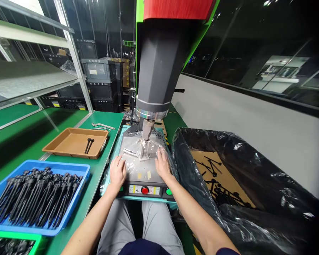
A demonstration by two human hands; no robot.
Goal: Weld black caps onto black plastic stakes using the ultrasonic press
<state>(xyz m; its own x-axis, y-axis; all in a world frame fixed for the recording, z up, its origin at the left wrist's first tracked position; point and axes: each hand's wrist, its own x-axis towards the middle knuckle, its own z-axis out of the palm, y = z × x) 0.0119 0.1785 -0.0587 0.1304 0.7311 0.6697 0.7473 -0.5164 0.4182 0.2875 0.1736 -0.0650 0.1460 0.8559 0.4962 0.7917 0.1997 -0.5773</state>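
Note:
My left hand point(118, 172) rests at the left edge of a metal machine base point(133, 173), with loosely bent fingers and nothing visible in them. Across from it, my right hand point(163, 163) lies on the base's right side, fingers stretched forward and empty. Between the hands stands a small metal fixture point(143, 156), straight below the metal tip point(148, 129) of the machine's dark grey head point(156, 67). Whether a part sits in the fixture, I cannot tell. Clear plastic film covers parts of the base. A red button point(145, 190) and a green button point(169, 191) are on its front.
On the green table at left stand a blue tray point(86, 173) of black rod-like parts with wide heads, a brown tray point(63, 141) with two such parts, and wrenches point(103, 126). At right, a box lined with black plastic point(202, 184) holds several more on cardboard point(228, 180).

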